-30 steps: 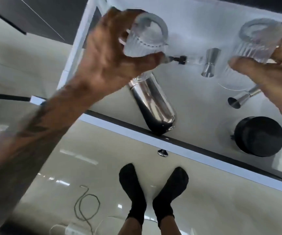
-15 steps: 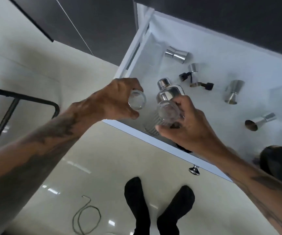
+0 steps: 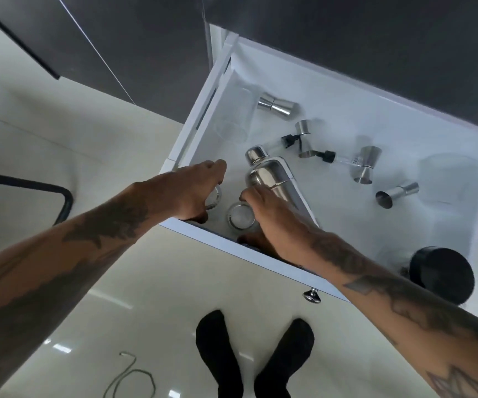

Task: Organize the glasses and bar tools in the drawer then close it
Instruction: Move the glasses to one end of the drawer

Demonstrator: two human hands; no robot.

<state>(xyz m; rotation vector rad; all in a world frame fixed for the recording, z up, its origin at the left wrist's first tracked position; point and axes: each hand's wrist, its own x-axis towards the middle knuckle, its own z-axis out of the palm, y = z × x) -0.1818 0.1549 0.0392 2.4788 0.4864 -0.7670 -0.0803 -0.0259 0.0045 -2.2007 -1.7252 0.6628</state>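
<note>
Ribbed clear glasses, held up over the drawer a second ago, are now down in its near left corner: the left hand (image 3: 186,193) is wrapped round one glass (image 3: 214,196), while the right hand (image 3: 272,216) stays cupped about the second glass (image 3: 240,216), whether gripping or letting go I cannot tell. Beyond them the steel cocktail shaker (image 3: 269,173) lies on its side, with jiggers (image 3: 278,106) and pourers (image 3: 325,156) scattered across the white drawer (image 3: 249,254), so I judge the sorting barely begun and closing far off.
</note>
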